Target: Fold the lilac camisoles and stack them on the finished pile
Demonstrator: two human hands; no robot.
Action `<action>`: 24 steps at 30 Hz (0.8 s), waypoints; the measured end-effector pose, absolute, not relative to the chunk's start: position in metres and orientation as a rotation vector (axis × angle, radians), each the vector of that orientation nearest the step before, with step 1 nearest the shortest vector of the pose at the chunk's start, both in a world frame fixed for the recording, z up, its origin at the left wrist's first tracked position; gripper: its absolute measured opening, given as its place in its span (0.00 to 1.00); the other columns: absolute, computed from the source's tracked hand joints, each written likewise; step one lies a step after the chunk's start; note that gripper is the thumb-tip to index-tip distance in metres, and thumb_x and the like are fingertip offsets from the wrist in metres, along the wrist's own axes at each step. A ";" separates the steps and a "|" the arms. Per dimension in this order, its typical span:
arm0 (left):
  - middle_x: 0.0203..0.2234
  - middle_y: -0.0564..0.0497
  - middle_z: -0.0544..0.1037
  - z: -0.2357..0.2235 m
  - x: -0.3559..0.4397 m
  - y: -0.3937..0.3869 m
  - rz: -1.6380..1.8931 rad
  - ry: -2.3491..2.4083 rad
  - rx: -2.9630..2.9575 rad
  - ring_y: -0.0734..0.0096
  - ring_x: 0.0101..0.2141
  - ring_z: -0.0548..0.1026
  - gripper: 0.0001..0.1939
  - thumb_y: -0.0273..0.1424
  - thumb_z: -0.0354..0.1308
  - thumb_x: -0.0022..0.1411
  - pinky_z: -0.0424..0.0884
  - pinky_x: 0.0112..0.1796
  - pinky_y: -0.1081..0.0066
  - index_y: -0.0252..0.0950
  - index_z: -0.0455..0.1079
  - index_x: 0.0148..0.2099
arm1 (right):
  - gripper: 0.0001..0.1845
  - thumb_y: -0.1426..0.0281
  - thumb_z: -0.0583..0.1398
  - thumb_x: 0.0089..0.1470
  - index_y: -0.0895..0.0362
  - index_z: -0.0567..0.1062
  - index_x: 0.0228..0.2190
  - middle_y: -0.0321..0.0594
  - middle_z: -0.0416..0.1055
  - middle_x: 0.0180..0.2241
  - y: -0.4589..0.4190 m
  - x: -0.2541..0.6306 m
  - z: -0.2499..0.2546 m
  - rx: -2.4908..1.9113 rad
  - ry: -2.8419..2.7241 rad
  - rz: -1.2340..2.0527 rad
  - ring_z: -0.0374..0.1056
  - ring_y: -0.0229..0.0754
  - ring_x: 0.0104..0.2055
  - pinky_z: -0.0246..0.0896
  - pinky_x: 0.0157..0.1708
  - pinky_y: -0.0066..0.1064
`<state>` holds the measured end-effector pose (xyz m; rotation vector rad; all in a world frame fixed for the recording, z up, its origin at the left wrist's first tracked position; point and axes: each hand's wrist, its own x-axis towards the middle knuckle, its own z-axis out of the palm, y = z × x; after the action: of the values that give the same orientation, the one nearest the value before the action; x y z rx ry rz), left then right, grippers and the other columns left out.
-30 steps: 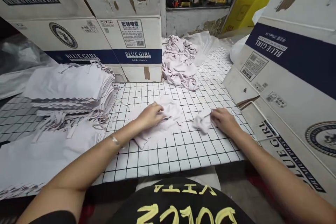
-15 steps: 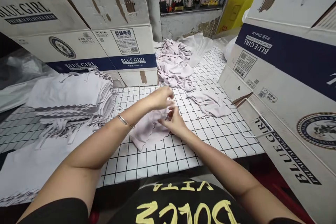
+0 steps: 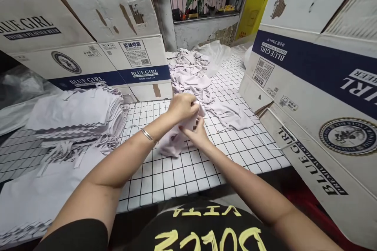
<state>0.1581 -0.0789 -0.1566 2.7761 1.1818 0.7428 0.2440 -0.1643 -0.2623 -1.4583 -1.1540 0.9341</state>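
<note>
Both hands [image 3: 182, 108] [image 3: 198, 133] around a pale pinkish cloth [image 3: 171, 144], limp and crumpled.

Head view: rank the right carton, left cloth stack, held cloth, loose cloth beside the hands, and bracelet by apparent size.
1. Right carton
2. Left cloth stack
3. Held cloth and loose cloth: look too alike to rank
4. Bracelet
</note>
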 end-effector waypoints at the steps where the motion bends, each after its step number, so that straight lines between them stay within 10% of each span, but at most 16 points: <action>1: 0.27 0.45 0.74 -0.139 0.156 -0.077 0.790 1.250 2.775 0.63 0.31 0.70 0.09 0.30 0.52 0.56 0.63 0.36 0.64 0.33 0.71 0.27 | 0.38 0.57 0.66 0.43 0.50 0.54 0.51 0.46 0.67 0.48 -0.151 0.241 -0.256 -1.453 -1.176 0.915 0.67 0.50 0.46 0.64 0.44 0.42; 15: 0.23 0.46 0.75 -0.020 0.042 0.039 0.560 2.028 2.254 0.55 0.34 0.74 0.02 0.26 0.61 0.44 0.67 0.41 0.60 0.34 0.71 0.24 | 0.03 0.69 0.64 0.44 0.57 0.77 0.24 0.37 0.71 0.24 0.005 0.365 -0.139 -1.755 -1.698 0.372 0.67 0.41 0.31 0.58 0.31 0.28; 24: 0.26 0.44 0.75 -0.029 0.028 0.053 0.589 2.114 2.301 0.59 0.38 0.74 0.06 0.29 0.58 0.48 0.67 0.42 0.65 0.29 0.71 0.28 | 0.08 0.78 0.67 0.39 0.59 0.72 0.22 0.36 0.66 0.16 0.036 0.371 -0.072 -1.981 -1.533 0.415 0.66 0.38 0.19 0.63 0.22 0.30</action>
<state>0.0282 0.0534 -0.0286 2.3012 2.1136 0.5893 0.3713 0.0355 -0.0725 -1.9811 -1.5330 0.4147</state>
